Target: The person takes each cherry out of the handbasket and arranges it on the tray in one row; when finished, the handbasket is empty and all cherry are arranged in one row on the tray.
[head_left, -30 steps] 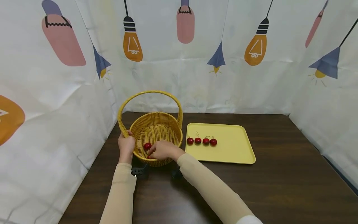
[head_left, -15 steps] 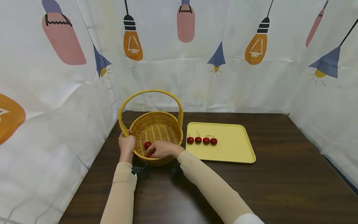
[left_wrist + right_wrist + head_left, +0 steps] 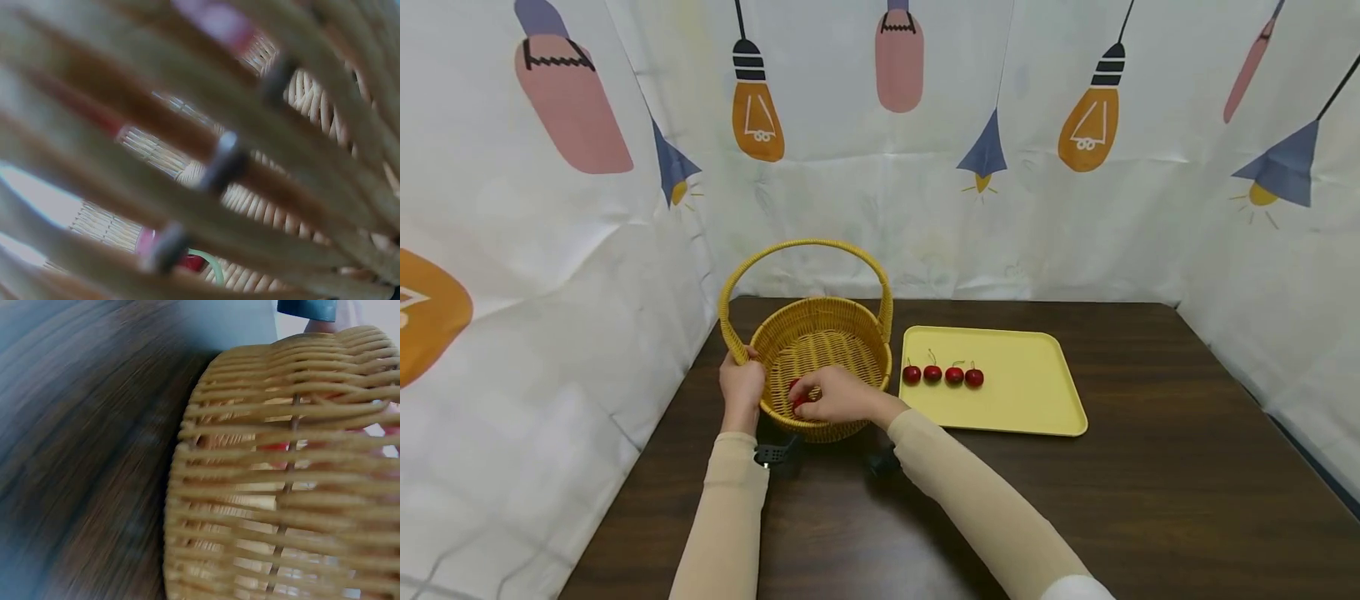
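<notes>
In the head view my left hand (image 3: 742, 385) grips the left side of the yellow wicker basket (image 3: 820, 312), where the arched handle meets the rim. My right hand (image 3: 842, 395) reaches over the near rim and pinches a red cherry (image 3: 801, 402) inside. Another cherry (image 3: 793, 384) lies just behind those fingers, mostly covered. Through blurred weave, the left wrist view shows a cherry (image 3: 192, 262) with a green stem. The right wrist view is filled largely by the basket's outer wall (image 3: 250, 487), with red patches behind the slats.
Right of the basket lies a yellow tray (image 3: 1022, 383). Several stemmed cherries (image 3: 954, 376) sit in a row on its left half. Everything stands on a dark wooden table (image 3: 1150, 467), with a patterned white cloth (image 3: 880, 225) hanging behind and at both sides.
My right hand has lifted slightly from the basket's near side, raising the pinched cherry with it. The left hand keeps its hold on the basket.
</notes>
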Motion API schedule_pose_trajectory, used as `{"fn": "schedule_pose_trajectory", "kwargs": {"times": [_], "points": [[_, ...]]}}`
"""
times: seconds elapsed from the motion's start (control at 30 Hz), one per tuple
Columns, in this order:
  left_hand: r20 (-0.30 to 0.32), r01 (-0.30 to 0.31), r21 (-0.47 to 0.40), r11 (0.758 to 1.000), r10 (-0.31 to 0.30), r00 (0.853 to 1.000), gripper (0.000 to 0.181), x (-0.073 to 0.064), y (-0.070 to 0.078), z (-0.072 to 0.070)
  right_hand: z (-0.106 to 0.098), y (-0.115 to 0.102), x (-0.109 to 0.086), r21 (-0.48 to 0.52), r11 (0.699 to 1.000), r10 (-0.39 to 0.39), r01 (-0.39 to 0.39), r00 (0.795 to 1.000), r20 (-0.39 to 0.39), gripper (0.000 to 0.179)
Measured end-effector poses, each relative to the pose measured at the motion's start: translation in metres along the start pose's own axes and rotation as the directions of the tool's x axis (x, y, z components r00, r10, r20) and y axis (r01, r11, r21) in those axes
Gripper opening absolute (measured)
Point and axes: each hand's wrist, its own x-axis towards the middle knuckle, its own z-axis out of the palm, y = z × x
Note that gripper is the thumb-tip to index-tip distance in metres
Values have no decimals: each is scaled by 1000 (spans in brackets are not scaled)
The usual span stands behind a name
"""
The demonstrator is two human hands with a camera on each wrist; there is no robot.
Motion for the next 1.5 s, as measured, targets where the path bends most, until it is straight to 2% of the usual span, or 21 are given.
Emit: {"fn": "schedule_pose_trajectory", "kwargs": {"times": [0.13,0.27,0.73,0.83,0.9,1.0,1.17,1.27,1.33,1.5], "points": [[7,16,0,1000,-16,1000,31,0,0,1,-1,2,-11,111,993,-13,33,984,-176,25],[15,26,7,1000,-26,1000,33,0,0,-1,-1,3,-22,191,979,-17,75,957,-289,27],[20,16,34,999,-16,1000,33,1,2,0,-11,15,-67,354,925,49,138,880,-472,26],[25,17,32,999,-18,1000,33,1,1,0,-15,20,-77,383,910,55,157,870,-490,26],[23,18,31,999,-19,1000,33,1,1,0,-18,24,-84,370,915,50,161,864,-501,27],[21,16,35,999,-17,1000,32,1,1,1,-25,30,-96,330,934,61,138,848,-527,30],[21,12,36,999,-13,1000,32,1,2,1,-39,47,-117,270,961,112,54,819,-563,33],[23,11,29,1000,-11,1000,32,1,2,0,-48,57,-128,255,967,148,2,810,-568,33],[24,5,23,1000,-6,1000,32,2,2,0,-59,53,-138,249,968,171,-31,808,-564,33],[26,-4,21,1000,4,1000,31,2,1,0,-81,75,-161,205,970,225,-131,803,-551,36]]}}
